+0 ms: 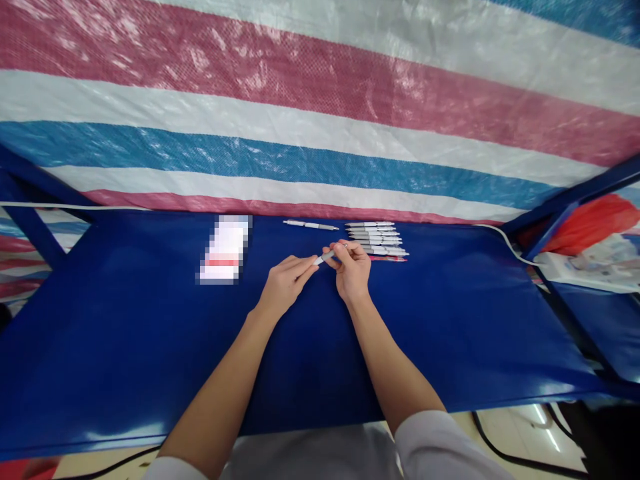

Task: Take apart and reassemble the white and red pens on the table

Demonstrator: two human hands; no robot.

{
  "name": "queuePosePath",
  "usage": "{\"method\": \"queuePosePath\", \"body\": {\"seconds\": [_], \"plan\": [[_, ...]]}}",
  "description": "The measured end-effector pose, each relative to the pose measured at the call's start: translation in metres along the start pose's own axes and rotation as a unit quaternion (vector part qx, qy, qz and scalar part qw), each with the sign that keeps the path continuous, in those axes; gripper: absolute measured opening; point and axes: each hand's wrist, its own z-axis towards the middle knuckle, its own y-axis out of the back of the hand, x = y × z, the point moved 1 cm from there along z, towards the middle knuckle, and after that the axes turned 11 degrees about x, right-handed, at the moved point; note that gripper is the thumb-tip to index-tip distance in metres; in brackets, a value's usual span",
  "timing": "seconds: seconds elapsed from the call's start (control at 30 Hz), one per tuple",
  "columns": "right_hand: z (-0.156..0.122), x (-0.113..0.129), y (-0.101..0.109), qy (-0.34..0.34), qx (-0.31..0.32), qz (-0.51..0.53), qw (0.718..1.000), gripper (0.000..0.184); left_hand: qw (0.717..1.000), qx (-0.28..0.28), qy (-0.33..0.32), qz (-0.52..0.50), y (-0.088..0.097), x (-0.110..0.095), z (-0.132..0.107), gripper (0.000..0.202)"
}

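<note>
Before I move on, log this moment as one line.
left hand: holds slim white-and-grey pen | right hand: holds same pen | on glossy blue tabletop: row of white-and-grey pens, lone similar pen to their left

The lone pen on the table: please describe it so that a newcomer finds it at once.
On the blue table, look to the back edge, by the striped sheet. A white-and-grey pen lies there, left of the pen row; unlike those, it lies alone.

A single view from the wearer's head looks forward and down along the forearms (215, 393) — left hand (283, 285) and right hand (355, 273) close, near mid-frame — across a blue table (150, 347) to the striped sheet (320, 73) behind.
</note>
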Motion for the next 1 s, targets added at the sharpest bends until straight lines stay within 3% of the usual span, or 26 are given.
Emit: {"method": "queuePosePath", "body": {"seconds": [0.13,0.27,0.37,0.47,0.6,0.7,0.8,1.0], "plan": [[0.001,-0.001,-0.001,0.000,-0.019,0.002,1.000,0.029,0.998,-0.029,-0.027,0.045,-0.002,-0.001,0.001,0.023],[0.001,0.001,-0.001,0.000,-0.005,0.013,1.000,0.027,0.998,-0.039,-0.013,0.044,-0.004,-0.001,0.002,0.020],[0.000,0.002,0.000,-0.011,0.018,0.000,1.000,0.028,0.998,-0.031,0.044,0.018,-0.002,-0.004,0.003,0.017],[-0.001,0.003,0.001,-0.024,0.036,-0.020,0.999,0.031,0.989,-0.006,0.142,-0.030,0.000,-0.008,0.004,0.019],[-0.002,0.002,0.001,-0.022,0.039,-0.068,0.997,0.032,0.949,-0.016,0.251,-0.187,0.002,-0.012,0.006,0.028],[-0.005,0.001,-0.001,-0.005,0.054,-0.125,0.991,0.030,0.910,-0.046,0.286,-0.295,0.001,-0.013,0.008,0.031],[-0.011,0.002,-0.004,0.041,0.058,-0.222,0.972,0.025,0.878,-0.080,0.287,-0.374,-0.001,-0.013,0.009,0.030],[-0.021,0.008,-0.007,0.125,0.086,-0.393,0.907,0.019,0.824,-0.141,0.245,-0.492,-0.007,-0.016,0.012,0.028]]}}
